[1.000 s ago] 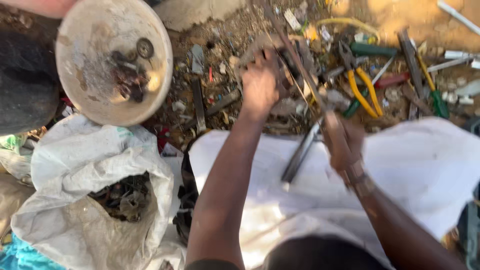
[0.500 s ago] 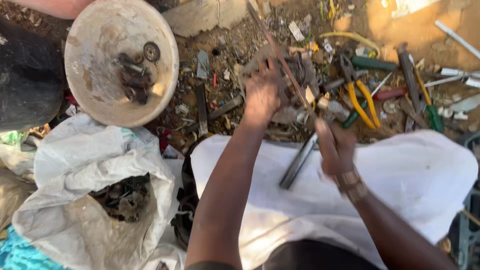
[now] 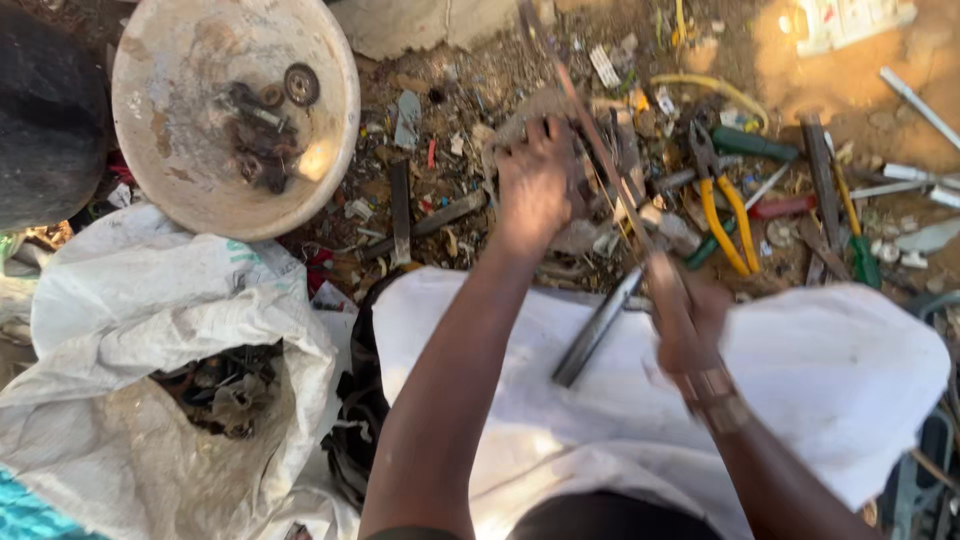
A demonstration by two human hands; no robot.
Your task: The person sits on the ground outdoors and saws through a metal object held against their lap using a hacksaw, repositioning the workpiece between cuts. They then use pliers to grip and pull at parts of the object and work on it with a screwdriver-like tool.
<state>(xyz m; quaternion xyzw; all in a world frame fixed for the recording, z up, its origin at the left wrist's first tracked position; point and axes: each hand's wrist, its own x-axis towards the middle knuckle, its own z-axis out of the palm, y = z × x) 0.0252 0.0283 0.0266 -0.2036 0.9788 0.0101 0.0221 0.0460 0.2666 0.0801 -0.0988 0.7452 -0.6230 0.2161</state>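
Far left of the hands, a white sack (image 3: pixel 150 330) is lying open below a round bowl (image 3: pixel 235 115). The left hand (image 3: pixel 535 185) is pressing down on scrap metal (image 3: pixel 600 215), fingers curled. The right hand (image 3: pixel 685 320) is clenching a thin rod (image 3: pixel 600 150). Yellow-handled pliers (image 3: pixel 725 215) are lying just beyond it.

Just one view here: everything's seen from a head-worn camera, aimed steeply down and fairly close, over the white cloth (image 3: pixel 820 370) and littered dirt ground (image 3: pixel 470 90). Nothing is shared with another view.
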